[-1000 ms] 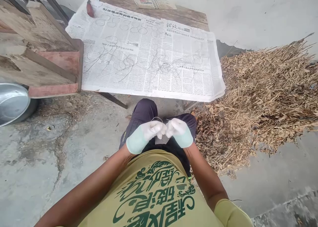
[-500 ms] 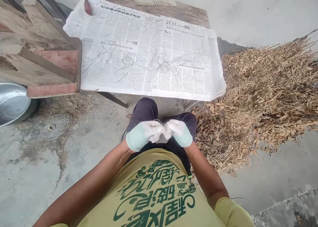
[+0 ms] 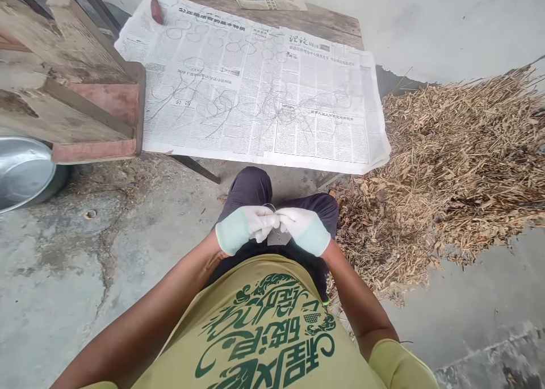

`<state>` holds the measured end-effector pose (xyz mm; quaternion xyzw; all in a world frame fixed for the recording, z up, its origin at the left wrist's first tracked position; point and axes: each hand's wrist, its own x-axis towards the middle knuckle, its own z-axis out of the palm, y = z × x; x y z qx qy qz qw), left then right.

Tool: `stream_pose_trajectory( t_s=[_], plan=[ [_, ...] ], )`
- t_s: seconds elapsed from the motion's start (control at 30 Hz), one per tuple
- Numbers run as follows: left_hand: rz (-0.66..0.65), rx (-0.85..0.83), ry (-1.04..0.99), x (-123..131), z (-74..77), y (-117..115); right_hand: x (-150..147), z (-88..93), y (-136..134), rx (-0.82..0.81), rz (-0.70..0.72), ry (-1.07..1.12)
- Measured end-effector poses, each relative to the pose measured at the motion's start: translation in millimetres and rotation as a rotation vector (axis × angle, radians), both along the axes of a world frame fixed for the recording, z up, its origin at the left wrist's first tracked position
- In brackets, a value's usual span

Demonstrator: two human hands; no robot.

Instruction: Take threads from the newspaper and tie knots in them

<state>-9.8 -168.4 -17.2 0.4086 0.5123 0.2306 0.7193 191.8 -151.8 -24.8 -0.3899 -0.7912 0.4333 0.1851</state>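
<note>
My left hand [image 3: 251, 224], in a white glove with a pale green cuff, is closed in a pinch over my lap. A thin wire loop [image 3: 269, 205] rises in a small arc from its fingertips. My right hand [image 3: 301, 224], gloved alike, meets the left at the fingertips and is also pinched on the wire. Much of the wire is hidden by the fingers. In front of my knees, newspaper [image 3: 332, 145] covers a wooden table and bears several thin wire rings [image 3: 234, 46] and tangled lengths of wire [image 3: 283, 108].
A dark red pointed-tip object [image 3: 156, 11] lies at the newspaper's far left corner. A wooden bench-like frame [image 3: 100, 116] stands at the left, above a metal basin [image 3: 25, 173]. Dry straw [image 3: 460, 167] is heaped on the right. The table's wooden top [image 3: 332, 25] shows along the back wall.
My right hand has turned slightly, and its fingertips have drawn closer to the left hand's. The wire stays between them. The whole view has shifted a little.
</note>
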Motion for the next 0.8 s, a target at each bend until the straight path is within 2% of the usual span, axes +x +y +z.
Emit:
stream_pose_trajectory(
  t_s=[0.13, 0.27, 0.37, 0.43, 0.6, 0.7, 0.8],
  plan=[
    [-0.036, -0.064, 0.081, 4, 5.4, 3, 1, -2.8, -1, 0.235, 0.101, -0.158],
    [-0.056, -0.107, 0.068, 4, 0.4, 2, -2, -0.4, -3, 0.452, 0.137, -0.424],
    [-0.047, -0.1, 0.036, 4, -2.0, 2, -4, 1.6, -2, 0.465, 0.165, -0.494],
    [-0.03, -0.076, 0.04, 3, -0.2, 4, -5, 2.8, -1, 0.354, 0.095, -0.416],
    [-0.039, 0.039, 0.067, -2, 5.5, 12, -6, 7.2, 0, -0.22, -0.417, -0.004],
    [-0.054, 0.075, 0.059, -5, 3.5, 16, -9, 9.6, -4, -0.481, -0.482, 0.212],
    [-0.044, 0.09, 0.037, -6, 0.8, 19, -13, 8.7, -6, -0.576, -0.52, 0.313]
  ],
)
